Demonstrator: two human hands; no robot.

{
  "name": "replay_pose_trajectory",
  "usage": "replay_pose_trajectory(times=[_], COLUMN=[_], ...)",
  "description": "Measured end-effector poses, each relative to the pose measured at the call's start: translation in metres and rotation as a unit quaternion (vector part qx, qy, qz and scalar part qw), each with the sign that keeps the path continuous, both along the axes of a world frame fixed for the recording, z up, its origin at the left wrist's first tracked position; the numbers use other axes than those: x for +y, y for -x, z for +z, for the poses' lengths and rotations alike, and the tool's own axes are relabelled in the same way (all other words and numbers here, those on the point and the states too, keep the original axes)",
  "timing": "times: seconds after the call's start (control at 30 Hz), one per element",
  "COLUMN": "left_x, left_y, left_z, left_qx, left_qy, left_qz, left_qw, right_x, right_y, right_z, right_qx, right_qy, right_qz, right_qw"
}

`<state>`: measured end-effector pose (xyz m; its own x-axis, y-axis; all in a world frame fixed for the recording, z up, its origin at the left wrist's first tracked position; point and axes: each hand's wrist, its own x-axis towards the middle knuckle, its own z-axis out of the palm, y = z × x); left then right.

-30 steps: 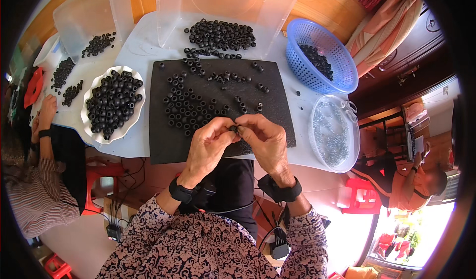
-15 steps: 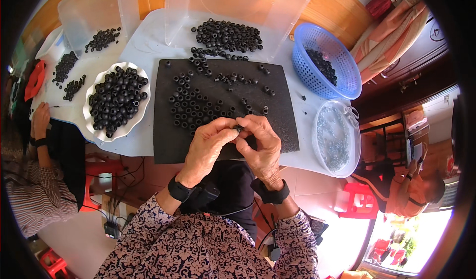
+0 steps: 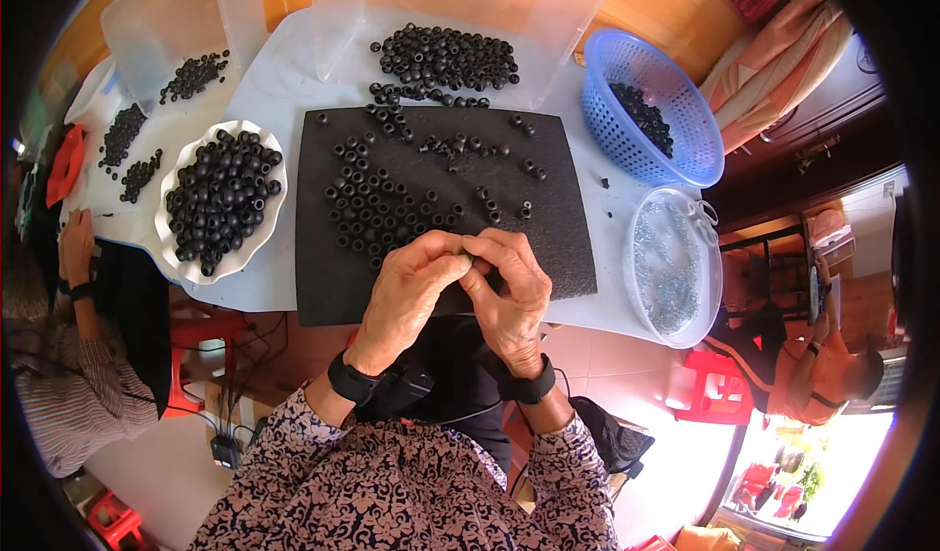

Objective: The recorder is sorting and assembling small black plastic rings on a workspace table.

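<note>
Over the near edge of a black mat (image 3: 548, 208), my left hand (image 3: 406, 291) and my right hand (image 3: 514, 282) meet fingertip to fingertip. Both are closed in a pinch around a small black bead (image 3: 477, 258), which the fingers mostly cover. Many ring-shaped black beads (image 3: 377, 208) lie on the mat just beyond my left hand, holes facing up. More pieces are scattered toward the mat's far and right sides. A larger pile of black beads (image 3: 446, 59) spreads on the pale table past the mat.
Left of the mat stands a scalloped white dish (image 3: 272, 223) heaped with black beads. At right are a blue perforated basket (image 3: 612, 140) and a clear oval container (image 3: 712, 277) of small clear pieces. Translucent bins (image 3: 460, 2) border the far side. Other people sit left and right.
The table and its contents shift slightly in view. My hands stay pinched together, and the dark bead between the fingertips shows less than before.
</note>
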<state>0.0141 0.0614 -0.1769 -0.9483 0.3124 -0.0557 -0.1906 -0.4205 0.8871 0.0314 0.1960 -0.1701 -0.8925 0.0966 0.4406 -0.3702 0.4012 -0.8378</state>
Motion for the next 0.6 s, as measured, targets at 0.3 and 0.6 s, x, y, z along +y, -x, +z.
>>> replay_pose_trajectory(times=[0.3,0.6], left_x=[-0.005,-0.003], left_y=[0.001,-0.003], left_z=[0.004,0.003], left_qx=[-0.009,0.064], left_qy=[0.075,0.072], left_qz=[-0.032,-0.010], left_qw=[0.997,0.995], right_x=[0.010,0.157], right_y=[0.000,0.098], right_z=[0.006,0.094], right_qx=[0.022,0.085], right_qy=[-0.067,-0.285], right_qz=[-0.008,-0.270], right_qw=[0.997,0.916])
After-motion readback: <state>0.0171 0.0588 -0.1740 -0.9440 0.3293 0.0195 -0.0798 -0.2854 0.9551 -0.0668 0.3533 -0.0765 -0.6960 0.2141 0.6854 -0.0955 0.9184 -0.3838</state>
